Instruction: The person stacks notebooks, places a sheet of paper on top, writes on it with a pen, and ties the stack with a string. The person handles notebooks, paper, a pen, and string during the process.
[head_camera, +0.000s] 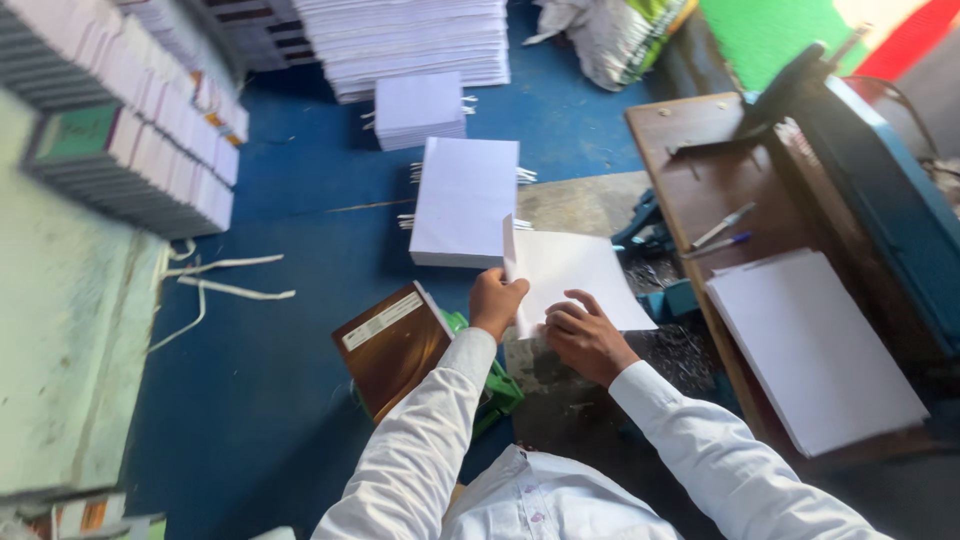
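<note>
Left hand (497, 300) pinches the raised left edge of the white sheet (575, 275) at frame centre; right hand (585, 338) presses flat on it, fingers together. We see a paper stack (463, 202) just above, another stack (810, 350) on the table (700, 150) right.

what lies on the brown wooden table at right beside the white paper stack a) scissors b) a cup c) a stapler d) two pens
d: two pens, one pale and one blue, lie on the brown wooden table just above the white paper stack; no scissors, stapler or cup show there.
</note>
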